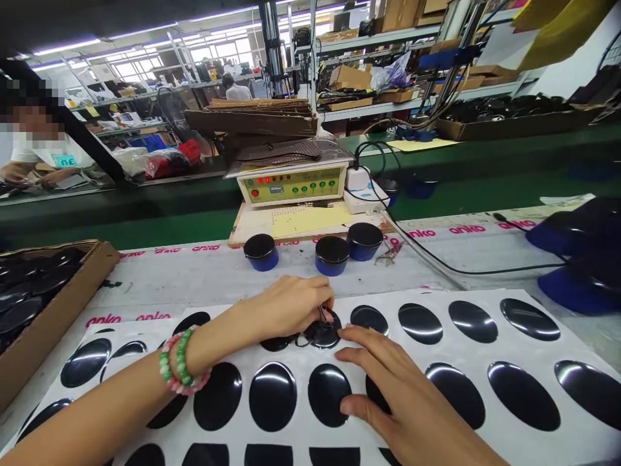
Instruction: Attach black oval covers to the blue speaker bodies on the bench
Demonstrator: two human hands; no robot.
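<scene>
My left hand (294, 304), wearing bead bracelets (184, 362), reaches across a white sheet (301, 446) printed with rows of glossy black ovals. Its fingers are pinched together over a round black disc (323, 333); a thin dark loop shows below them, but what they grip is too small to name. My right hand (388, 382) lies open, fingers apart, its fingertips by the disc's right edge and its thumb at another black oval (327, 395). Beyond the hands stand three blue-sided, black-topped round pieces, at left (261, 252), middle (332, 255) and right (365, 241).
A cardboard box (92, 291) of black parts is at left. A control box (294, 188) with lit lamps stands at the back, its cable (436, 262) crossing the table. Dark blue objects (577, 285) lie at right. A person (48, 149) works across the line.
</scene>
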